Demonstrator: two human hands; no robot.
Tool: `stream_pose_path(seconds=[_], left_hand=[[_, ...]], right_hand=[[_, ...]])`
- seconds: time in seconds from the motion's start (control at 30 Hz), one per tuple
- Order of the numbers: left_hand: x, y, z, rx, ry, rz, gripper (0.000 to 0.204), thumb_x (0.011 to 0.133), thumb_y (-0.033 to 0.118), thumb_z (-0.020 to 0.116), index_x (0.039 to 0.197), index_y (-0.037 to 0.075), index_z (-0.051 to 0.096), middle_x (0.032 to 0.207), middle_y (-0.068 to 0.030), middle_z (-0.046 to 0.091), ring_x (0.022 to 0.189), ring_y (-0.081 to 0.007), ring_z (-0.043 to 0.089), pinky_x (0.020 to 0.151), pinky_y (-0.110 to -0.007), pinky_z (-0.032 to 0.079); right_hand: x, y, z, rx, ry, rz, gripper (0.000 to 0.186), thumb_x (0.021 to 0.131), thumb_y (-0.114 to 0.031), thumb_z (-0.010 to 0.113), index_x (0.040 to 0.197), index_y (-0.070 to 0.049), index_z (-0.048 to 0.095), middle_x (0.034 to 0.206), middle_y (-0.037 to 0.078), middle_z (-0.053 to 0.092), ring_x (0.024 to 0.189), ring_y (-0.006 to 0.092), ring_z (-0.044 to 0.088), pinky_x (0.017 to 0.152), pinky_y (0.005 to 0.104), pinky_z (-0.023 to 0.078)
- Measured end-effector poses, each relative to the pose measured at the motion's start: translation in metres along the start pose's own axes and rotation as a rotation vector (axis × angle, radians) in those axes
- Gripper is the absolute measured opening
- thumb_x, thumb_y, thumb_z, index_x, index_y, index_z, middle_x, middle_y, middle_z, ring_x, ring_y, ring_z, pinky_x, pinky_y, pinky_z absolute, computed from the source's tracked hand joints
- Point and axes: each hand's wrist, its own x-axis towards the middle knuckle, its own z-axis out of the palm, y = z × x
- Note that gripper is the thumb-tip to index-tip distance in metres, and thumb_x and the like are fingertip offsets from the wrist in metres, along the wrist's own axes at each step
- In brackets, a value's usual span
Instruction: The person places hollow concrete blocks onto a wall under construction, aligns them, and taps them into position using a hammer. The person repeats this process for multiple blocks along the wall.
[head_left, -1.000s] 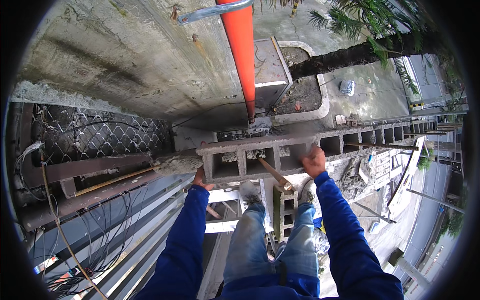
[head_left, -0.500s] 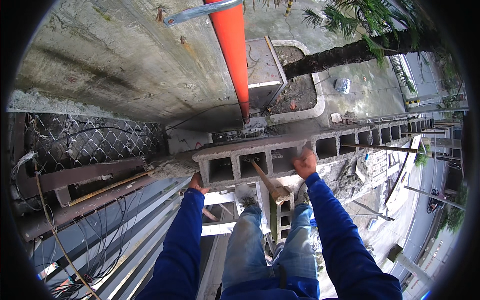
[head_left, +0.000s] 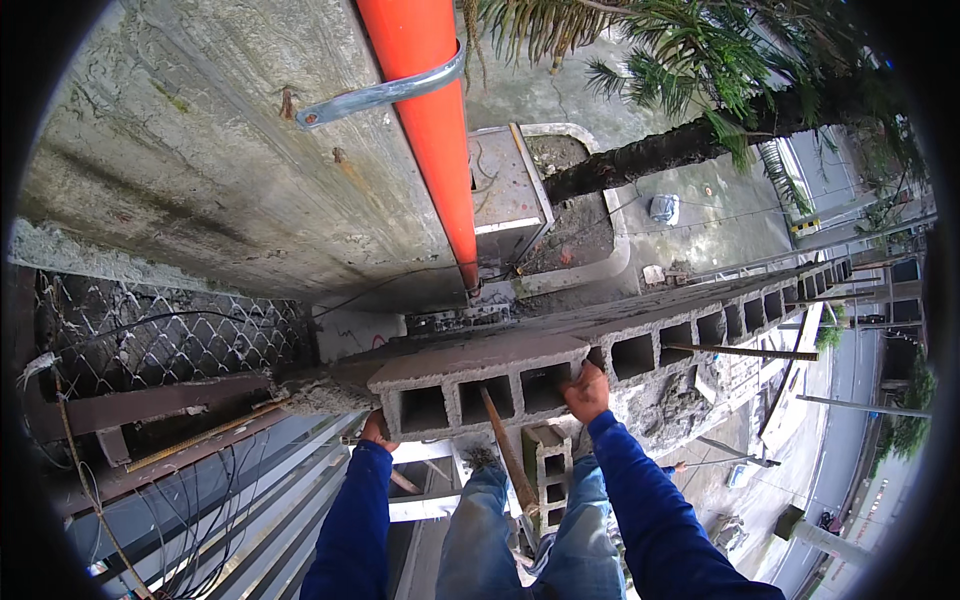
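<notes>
A grey hollow concrete block lies along the top of the wall in front of me, its three open cells facing up toward me. My left hand is closed round its left end. At its right end my right hand grips the corner, with the fingers partly hidden behind the edge. A rusty steel bar slants out of the block's middle cell toward my legs. Beyond my right hand the row of hollow blocks runs on to the right, slightly offset from the held block's end.
A bright orange pipe with a metal strap runs up the concrete wall at the upper left. Another steel bar juts from the row. More hollow blocks stand between my legs. Loose wires hang at lower left; street level lies far below.
My view has shifted, so the wall and pipe sit differently. My right hand, blurred before, now firmly grips the block's right end. The block's end stands out more from the row.
</notes>
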Motion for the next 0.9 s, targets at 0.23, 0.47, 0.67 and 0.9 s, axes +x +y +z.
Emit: stream_pose_path(seconds=[0.23, 0.47, 0.67, 0.9], left_hand=[[0.008, -0.012, -0.049, -0.244, 0.040, -0.041, 0.025, 0.094, 0.005, 0.045, 0.110, -0.003, 0.063, 0.109, -0.0168, 0.068, 0.101, -0.0252, 0.065, 0.086, -0.034, 0.052], [0.014, -0.023, -0.035, -0.514, -0.076, -0.202, 0.028, 0.095, 0.005, 0.043, 0.115, -0.002, 0.062, 0.118, -0.0171, 0.065, 0.108, -0.0252, 0.063, 0.092, -0.034, 0.050], [0.031, -0.055, -0.026, -0.762, 0.164, -0.334, 0.030, 0.096, 0.009, 0.043, 0.116, -0.001, 0.062, 0.118, -0.0161, 0.066, 0.112, -0.0280, 0.061, 0.096, -0.036, 0.049], [0.015, -0.040, -0.072, 0.462, 0.081, 0.085, 0.029, 0.094, 0.011, 0.048, 0.114, -0.005, 0.062, 0.117, -0.0183, 0.066, 0.106, -0.0320, 0.064, 0.089, -0.038, 0.052]], right_hand=[[0.006, -0.009, 0.003, -0.045, 0.005, -0.021, 0.027, 0.068, -0.015, 0.068, 0.089, -0.002, 0.058, 0.082, 0.024, 0.065, 0.086, 0.0465, 0.062, 0.075, 0.0521, 0.049], [0.008, 0.012, -0.006, -0.013, -0.005, -0.076, 0.027, 0.066, -0.015, 0.069, 0.084, 0.000, 0.057, 0.076, 0.024, 0.064, 0.079, 0.0454, 0.062, 0.068, 0.0491, 0.050], [0.007, 0.023, -0.018, -0.136, -0.005, 0.019, 0.027, 0.066, -0.014, 0.070, 0.085, 0.000, 0.058, 0.078, 0.023, 0.065, 0.081, 0.0441, 0.063, 0.070, 0.0491, 0.050], [0.019, -0.009, -0.003, -0.115, -0.116, 0.027, 0.027, 0.067, -0.013, 0.069, 0.086, 0.001, 0.058, 0.085, 0.026, 0.066, 0.086, 0.0458, 0.063, 0.074, 0.0496, 0.050]])
